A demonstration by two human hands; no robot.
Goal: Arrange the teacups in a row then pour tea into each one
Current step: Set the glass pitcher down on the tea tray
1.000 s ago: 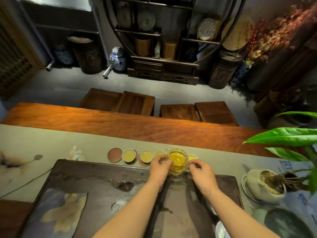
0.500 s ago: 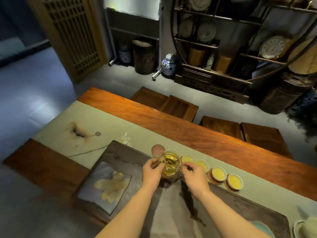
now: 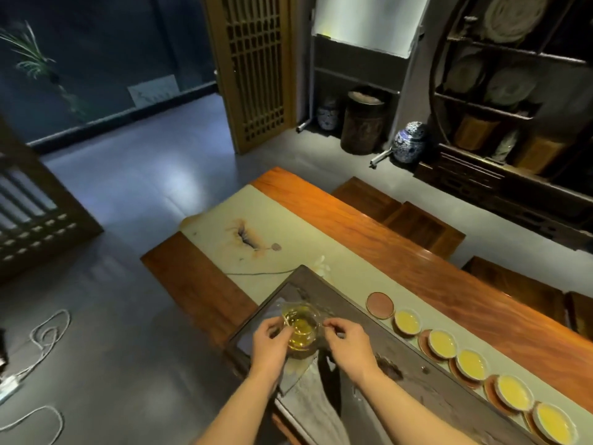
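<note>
Head view: no readable writing or brand anywhere. Left hand (image 3: 269, 340) and right hand (image 3: 345, 340) clamp the glass pitcher (image 3: 301, 329) of yellow tea between them, above the dark tea tray (image 3: 414, 385) near its left end. Five filled teacups (image 3: 442, 344) run in a row along the tray's far edge, one bare coaster (image 3: 380, 305) at the left. Beige runner (image 3: 266, 226) beyond lies open.

Both hands cup a glass pitcher (image 3: 301, 330) of yellow tea over the dark tray (image 3: 401, 374): left hand (image 3: 271, 343) on its left side, right hand (image 3: 348, 343) on its right. Beside the tray, five filled teacups (image 3: 442, 343) run in a row along the pale runner (image 3: 288, 232) on the surface (image 3: 481, 284), past one bare coaster (image 3: 380, 305).
</note>
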